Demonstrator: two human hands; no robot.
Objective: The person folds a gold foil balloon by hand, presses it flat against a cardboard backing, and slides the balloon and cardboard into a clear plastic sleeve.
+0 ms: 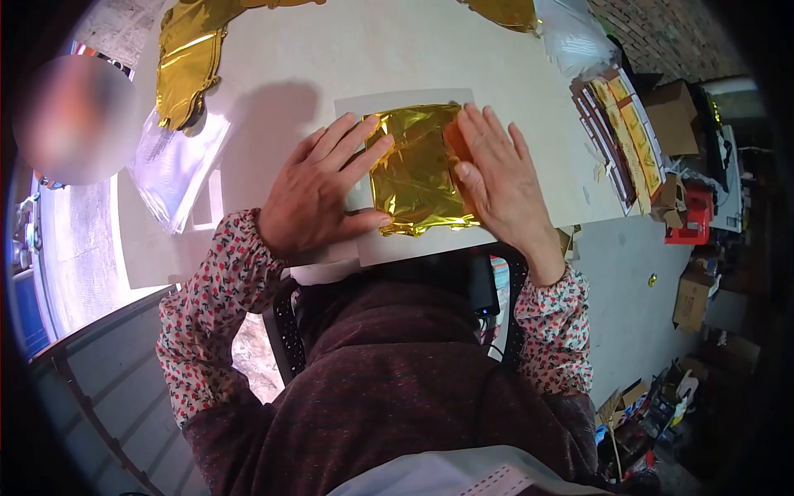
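A shiny gold foil piece, folded into a rough rectangle with creased edges, lies on a pale sheet near the table's front edge. My left hand rests at its left side, fingers stretched out, with fingertips and thumb touching the foil's edge. On the right side, my right hand lies flat with its fingers extended, its thumb and inner edge against the foil. Neither hand grasps anything. Both forearms wear floral sleeves.
More gold foil pieces lie at the table's back left, and another foil piece at the back. Clear plastic bags sit at left; more plastic at back right. Flat printed cardboard stands along the right edge.
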